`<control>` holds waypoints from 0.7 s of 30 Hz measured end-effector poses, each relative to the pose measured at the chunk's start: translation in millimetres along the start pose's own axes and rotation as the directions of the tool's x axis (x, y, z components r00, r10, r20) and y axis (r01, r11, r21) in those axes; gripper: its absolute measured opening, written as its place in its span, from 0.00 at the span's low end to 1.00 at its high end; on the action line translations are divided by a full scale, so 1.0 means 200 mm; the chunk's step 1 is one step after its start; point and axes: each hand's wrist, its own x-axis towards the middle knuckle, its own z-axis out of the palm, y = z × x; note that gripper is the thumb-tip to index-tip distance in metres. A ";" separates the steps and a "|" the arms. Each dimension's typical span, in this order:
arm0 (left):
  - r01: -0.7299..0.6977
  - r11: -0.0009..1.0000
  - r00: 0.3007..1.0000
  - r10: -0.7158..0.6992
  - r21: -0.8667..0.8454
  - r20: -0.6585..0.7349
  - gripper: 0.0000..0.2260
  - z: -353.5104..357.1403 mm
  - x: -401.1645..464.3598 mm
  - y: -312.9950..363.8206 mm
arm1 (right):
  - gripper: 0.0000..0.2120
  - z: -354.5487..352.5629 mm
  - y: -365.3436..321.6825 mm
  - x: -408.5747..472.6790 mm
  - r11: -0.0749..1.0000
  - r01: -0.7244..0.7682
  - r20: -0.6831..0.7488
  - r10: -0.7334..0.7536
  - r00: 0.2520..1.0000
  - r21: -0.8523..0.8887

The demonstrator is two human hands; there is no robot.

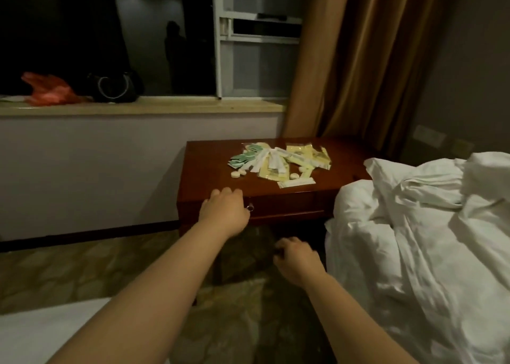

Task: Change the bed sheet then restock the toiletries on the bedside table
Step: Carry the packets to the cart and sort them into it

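Toiletries (278, 162) lie heaped on the bedside table (325, 181) beside rumpled white sheets (419, 225), while the left hand (225, 211) curls at the drawer knob (250, 207), grip unclear, and the right hand (296, 258) hangs loosely curled, holding nothing.

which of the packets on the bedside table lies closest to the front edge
The long white sachet, lying alone at the front of the pile on the bedside table; the green and yellow packets sit farther back.
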 end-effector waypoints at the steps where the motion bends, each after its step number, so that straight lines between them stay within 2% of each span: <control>1: -0.025 1.000 1.000 0.025 0.002 0.006 0.19 0.00 0.12 0.00 | 0.20 0.00 0.02 0.09 1.000 -0.026 0.015 0.025 1.000 0.012; 5: -0.053 0.999 0.995 0.053 -0.003 0.080 0.19 0.13 0.57 -0.01 | 0.18 -0.13 0.04 0.53 0.998 -0.063 -0.047 0.064 0.997 0.032; 10: -0.001 0.999 0.979 0.008 -0.032 0.206 0.20 0.35 1.06 -0.07 | 0.19 -0.50 0.03 1.20 0.998 -0.008 -0.214 -0.007 0.977 -0.066; 13: 0.033 0.999 0.975 -0.024 -0.039 0.221 0.19 0.39 1.37 -0.12 | 0.20 -0.64 -0.03 1.58 0.996 0.050 -0.255 -0.069 0.964 -0.077; 17: 0.072 0.997 0.981 -0.068 -0.014 0.182 0.19 0.38 1.80 -0.22 | 0.19 -0.62 -0.06 2.00 0.992 0.100 -0.202 -0.113 0.973 -0.074; 21: 0.056 0.998 0.989 -0.055 -0.003 0.138 0.20 0.36 2.28 -0.24 | 0.19 -0.53 0.01 2.38 0.996 0.061 -0.142 -0.069 0.987 -0.064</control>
